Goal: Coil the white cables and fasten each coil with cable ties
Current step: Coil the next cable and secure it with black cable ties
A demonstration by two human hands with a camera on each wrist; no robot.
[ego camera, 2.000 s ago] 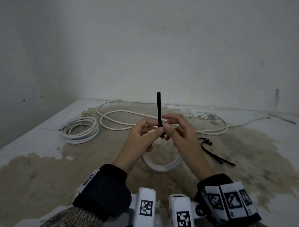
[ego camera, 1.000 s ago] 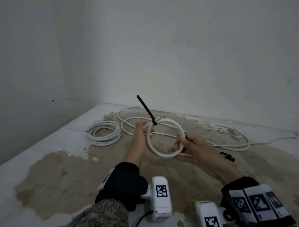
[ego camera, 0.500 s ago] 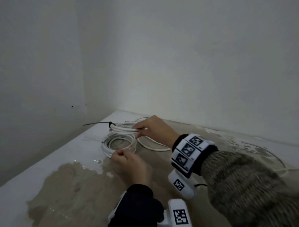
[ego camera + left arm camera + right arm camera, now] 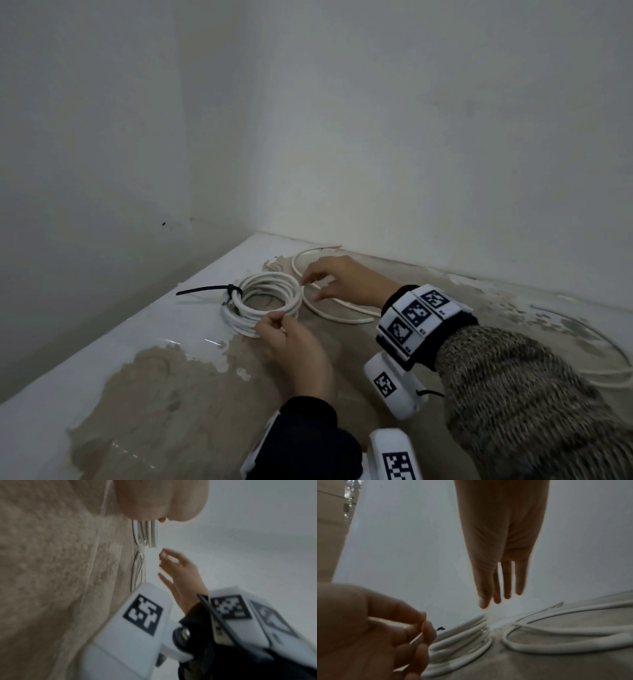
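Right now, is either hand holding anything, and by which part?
Left hand pinches the near rim of the stacked white coils, opposite the black cable tie. Right hand holds nothing, its fingers spread just right of the coils.

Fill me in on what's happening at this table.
A person is bundling white cables. The stack of coils lies near the table's left edge, with a black cable tie cinched on its far side, tail sticking out. The left hand pinches the near rim; the right hand hovers open beside it, over the loose cable.
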